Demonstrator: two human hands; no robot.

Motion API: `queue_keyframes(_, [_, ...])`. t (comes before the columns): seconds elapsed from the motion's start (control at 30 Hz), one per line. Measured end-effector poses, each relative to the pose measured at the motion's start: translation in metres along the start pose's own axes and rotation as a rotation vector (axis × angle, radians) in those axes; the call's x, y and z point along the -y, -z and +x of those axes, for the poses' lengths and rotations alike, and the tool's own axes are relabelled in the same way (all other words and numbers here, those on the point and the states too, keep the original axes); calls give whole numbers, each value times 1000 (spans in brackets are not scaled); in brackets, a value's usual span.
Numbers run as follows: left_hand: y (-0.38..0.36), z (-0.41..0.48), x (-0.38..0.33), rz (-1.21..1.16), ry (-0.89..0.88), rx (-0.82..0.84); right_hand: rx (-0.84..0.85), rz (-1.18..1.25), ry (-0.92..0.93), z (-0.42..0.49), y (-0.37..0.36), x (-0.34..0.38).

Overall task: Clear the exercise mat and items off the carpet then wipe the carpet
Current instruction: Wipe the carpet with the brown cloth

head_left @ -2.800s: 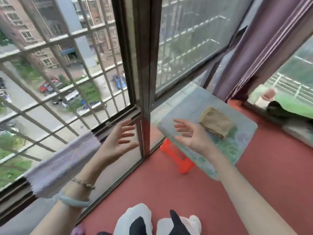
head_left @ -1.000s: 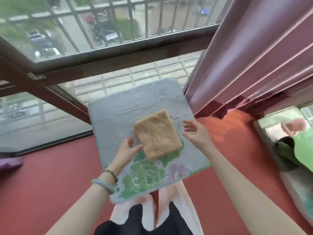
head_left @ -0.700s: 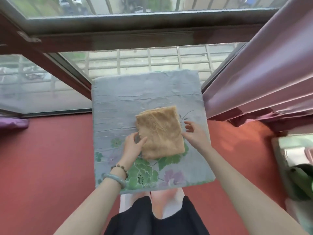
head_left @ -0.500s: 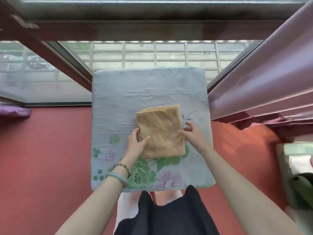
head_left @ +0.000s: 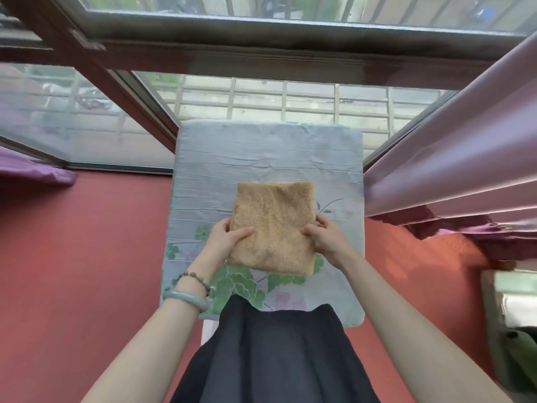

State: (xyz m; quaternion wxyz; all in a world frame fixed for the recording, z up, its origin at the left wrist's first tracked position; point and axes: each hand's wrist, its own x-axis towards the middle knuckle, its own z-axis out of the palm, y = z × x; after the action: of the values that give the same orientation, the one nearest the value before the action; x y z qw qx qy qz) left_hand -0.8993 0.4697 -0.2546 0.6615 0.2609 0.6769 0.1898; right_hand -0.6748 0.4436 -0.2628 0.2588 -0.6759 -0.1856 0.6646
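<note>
She has hold of the folded tan cloth (head_left: 273, 225) from both sides. The left hand (head_left: 225, 241) grips its left edge and the right hand (head_left: 328, 239) its right edge, each with the thumb pressed on top and the fingers tucked round underneath. Half a second ago the right hand only touched that edge with its fingertips, and the left thumb lay lightly on the cloth. Nearly three seconds back both hands were empty and spread open near the window.

The cloth sits over the middle of the grey-blue flowered cushion (head_left: 261, 152), much where it was. I cannot tell whether it has left the surface. The cushion stands above the red carpet (head_left: 87, 257), its far edge close to the brown window frame (head_left: 261, 62).

A purple curtain (head_left: 450, 158) hangs down at the right, and a purple rag (head_left: 35, 170) lies at the left by the glass. Two bracelets (head_left: 186, 298) circle her left wrist, and her black skirt (head_left: 276, 359) covers the cushion's near edge.
</note>
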Motion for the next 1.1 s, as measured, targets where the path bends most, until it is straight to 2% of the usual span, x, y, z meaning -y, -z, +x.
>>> queue_keyframes(0.27, [24, -74, -30, -92, -218, 73, 92, 46, 150, -68, -12, 35])
queue_keyframes(0.57, [61, -149, -33, -205, -295, 173, 154, 7, 335, -149, -47, 48])
queue_keyframes(0.83, [90, -211, 5, -144, -364, 234, 91, -12, 408, -215, -70, 1])
queue_keyframes(1.1, [98, -275, 65, -81, -330, 262, 19, -97, 469, -283, -78, -68])
